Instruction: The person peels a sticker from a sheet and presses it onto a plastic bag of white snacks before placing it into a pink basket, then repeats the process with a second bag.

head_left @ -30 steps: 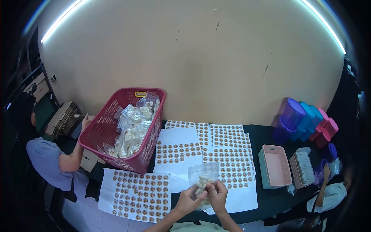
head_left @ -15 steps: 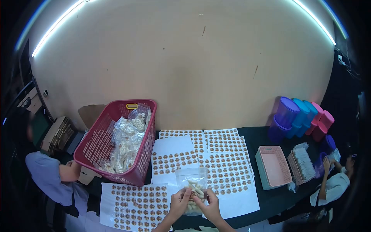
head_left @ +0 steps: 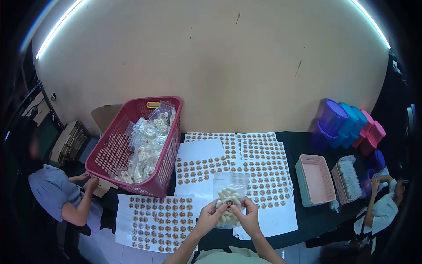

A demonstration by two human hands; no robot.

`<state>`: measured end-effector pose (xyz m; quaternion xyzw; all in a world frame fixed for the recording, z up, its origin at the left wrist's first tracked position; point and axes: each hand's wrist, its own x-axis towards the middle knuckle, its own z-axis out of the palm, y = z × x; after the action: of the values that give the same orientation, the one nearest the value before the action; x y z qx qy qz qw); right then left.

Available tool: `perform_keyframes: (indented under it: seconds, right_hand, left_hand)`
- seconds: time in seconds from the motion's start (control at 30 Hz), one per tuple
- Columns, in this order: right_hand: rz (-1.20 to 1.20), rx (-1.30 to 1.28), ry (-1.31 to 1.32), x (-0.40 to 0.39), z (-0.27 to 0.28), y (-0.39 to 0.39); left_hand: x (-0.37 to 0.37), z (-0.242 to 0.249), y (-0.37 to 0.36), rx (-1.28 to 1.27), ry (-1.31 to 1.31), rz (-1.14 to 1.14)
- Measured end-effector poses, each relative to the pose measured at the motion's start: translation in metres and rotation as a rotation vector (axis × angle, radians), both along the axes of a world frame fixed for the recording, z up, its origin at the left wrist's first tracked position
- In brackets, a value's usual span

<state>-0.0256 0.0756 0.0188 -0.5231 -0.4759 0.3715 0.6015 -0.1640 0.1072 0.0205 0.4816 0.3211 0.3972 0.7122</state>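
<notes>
The left hand (head_left: 212, 219) and right hand (head_left: 248, 218) are bare; so are the forearms (head_left: 186, 246) behind each hand; a pale grey-green garment (head_left: 227, 258), lightly creased, shows behind and between them.

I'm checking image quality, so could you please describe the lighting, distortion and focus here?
Head view, top corners: two tubes glare; head view, centre: the wall carries a faint shadow; head view, sides: the wall's edges bow, then black vignetting; head view, bottom: the bag looks fairly sharp.
</notes>
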Motion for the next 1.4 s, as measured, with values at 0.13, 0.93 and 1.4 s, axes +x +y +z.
perform_keyframes:
  seconds: [0.13, 0.93, 1.4]
  right_hand:
    - [0.087, -0.058, 0.181, 0.001, 0.006, 0.003]
    - [0.498, -0.241, 0.181, 0.015, 0.015, -0.008]
    - [0.286, -0.238, 0.119, 0.002, 0.002, -0.009]
  left_hand:
    - [-0.004, 0.007, -0.001, 0.046, 0.069, 0.007]
    - [-0.017, -0.002, -0.018, 0.211, 0.086, 0.089]
    - [-0.017, -0.003, -0.017, -0.001, -0.005, 0.010]
